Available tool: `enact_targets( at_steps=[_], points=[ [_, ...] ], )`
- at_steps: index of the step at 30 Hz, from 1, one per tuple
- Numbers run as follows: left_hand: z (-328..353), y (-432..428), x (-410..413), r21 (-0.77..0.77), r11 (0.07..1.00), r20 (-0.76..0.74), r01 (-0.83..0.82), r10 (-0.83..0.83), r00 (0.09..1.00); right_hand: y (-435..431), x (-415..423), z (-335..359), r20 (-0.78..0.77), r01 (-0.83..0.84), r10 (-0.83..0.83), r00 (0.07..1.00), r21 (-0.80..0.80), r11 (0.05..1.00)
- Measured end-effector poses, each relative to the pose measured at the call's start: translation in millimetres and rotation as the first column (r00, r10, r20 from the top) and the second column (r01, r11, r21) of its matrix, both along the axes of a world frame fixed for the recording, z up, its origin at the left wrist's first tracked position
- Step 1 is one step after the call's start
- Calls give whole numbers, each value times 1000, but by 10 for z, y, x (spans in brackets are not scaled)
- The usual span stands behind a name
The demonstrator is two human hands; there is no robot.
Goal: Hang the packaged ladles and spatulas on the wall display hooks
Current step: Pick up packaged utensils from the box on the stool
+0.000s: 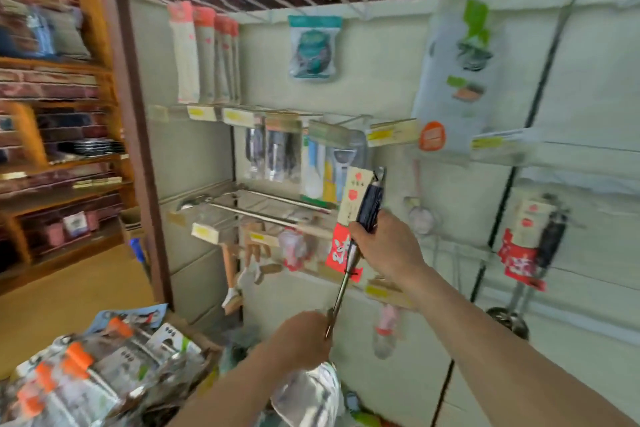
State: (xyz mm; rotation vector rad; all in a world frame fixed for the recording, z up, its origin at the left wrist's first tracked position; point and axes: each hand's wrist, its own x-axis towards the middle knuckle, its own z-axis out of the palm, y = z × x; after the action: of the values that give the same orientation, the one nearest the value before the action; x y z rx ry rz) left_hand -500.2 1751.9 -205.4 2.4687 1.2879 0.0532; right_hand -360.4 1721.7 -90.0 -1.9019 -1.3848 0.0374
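Packaged ladle [370, 206], one, right hand [384, 246] gripping upper end, left hand [301, 340] lower

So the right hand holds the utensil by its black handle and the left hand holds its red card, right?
No. In the head view the right hand holds the utensil by its black handle, but the left hand holds its metal shaft, below the red card.
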Motion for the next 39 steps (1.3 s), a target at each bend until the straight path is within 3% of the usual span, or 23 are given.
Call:
enact_targets(
  at_steps=[7, 13, 17, 29, 39],
  points=[
    [313, -532, 1031, -43, 997, 185, 61, -52, 981, -647, 798, -189, 72, 67, -59, 996, -108, 992],
    [490, -880, 1747, 45, 995, 308, 91, -100, 946, -1200, 1349, -214, 116, 156, -135, 984, -196, 968],
    [526, -1108, 2104, 44, 988, 243, 147, -153, 958, -1484, 1688, -251, 103, 186, -166, 981, -233, 955],
    [670, -1192, 2617, 275, 960, 82, 62, -88, 993, -1654, 2229, -317, 37, 205, -204, 978, -319, 925],
    [713, -1107, 2942, 496, 860, -121, 115, -63, 991, -1500, 2393, -246, -23, 185, -198, 980, -265, 946]
  ],
)
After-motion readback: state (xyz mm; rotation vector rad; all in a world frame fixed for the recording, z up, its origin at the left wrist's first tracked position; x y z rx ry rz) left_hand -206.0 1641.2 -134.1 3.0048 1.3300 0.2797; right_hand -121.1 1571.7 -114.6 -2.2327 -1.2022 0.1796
